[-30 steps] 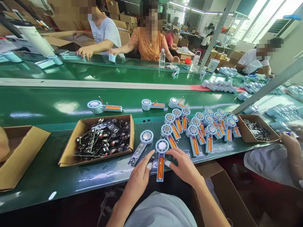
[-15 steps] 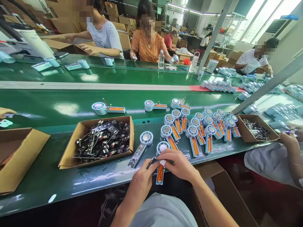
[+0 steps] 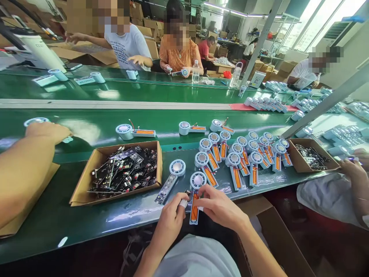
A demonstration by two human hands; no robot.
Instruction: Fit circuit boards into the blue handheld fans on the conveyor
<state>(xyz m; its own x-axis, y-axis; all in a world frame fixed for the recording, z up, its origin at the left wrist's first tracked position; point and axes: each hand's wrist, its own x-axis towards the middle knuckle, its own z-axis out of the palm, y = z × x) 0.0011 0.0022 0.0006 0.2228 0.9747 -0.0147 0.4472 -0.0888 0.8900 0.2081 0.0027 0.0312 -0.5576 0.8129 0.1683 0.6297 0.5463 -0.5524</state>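
Note:
My left hand [image 3: 170, 217] is closed, and the dark end of a circuit board [image 3: 188, 192] sticks out between its fingers; white wrapping covers the thumb. Right beside it, a light blue handheld fan [image 3: 198, 180] lies with its round head on the bench and its open handle toward me, showing an orange battery and a dark wire. Over this handle my right hand [image 3: 220, 204] has its fingers bent together, one fingertip wrapped in white. Whatever those fingers pinch is too small to make out. Left of these, another fan [image 3: 177, 168] has a circuit board lying over its handle.
A cardboard box [image 3: 159, 165] full of circuit boards stands at left, another box [image 3: 317, 156] at right. Several open fans [image 3: 235, 161] lie in rows on the bench. More fans [image 3: 124, 130] lie on the green belt [image 3: 161, 115]. A co-worker's arm [image 3: 31, 161] reaches in at left.
My hands have drawn slightly apart, the left moving with its circuit board off the fan's handle. At left a co-worker's arm has reached in over the belt to another fan.

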